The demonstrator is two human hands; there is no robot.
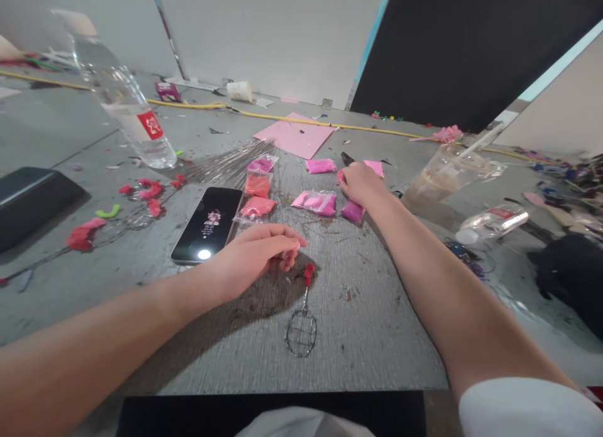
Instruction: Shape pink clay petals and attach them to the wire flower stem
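Observation:
My left hand (264, 252) is over the board beside the phone (207, 226), its index finger stretched out and other fingers loosely curled; nothing shows in it. Just past its fingertips lies a small twisted-wire racket (301, 333) with a red handle end (309, 275). Farther off, my right hand (362, 183) rests with curled fingers among small packets. A bit of pink shows at its fingertips; what it grips is hidden. Around it are a purple packet (352, 211), a bright pink packet (320, 166), a two-tone pink packet (315, 202) and a dark pointed object (347, 159).
Orange (257, 185) and coral (257, 207) packets lie behind the phone, near a bundle of thin wires (230, 162). A water bottle (127, 104) stands left. An iced drink cup (433, 176) and a lying bottle (494, 223) are right. A yellow cable (273, 117) crosses behind.

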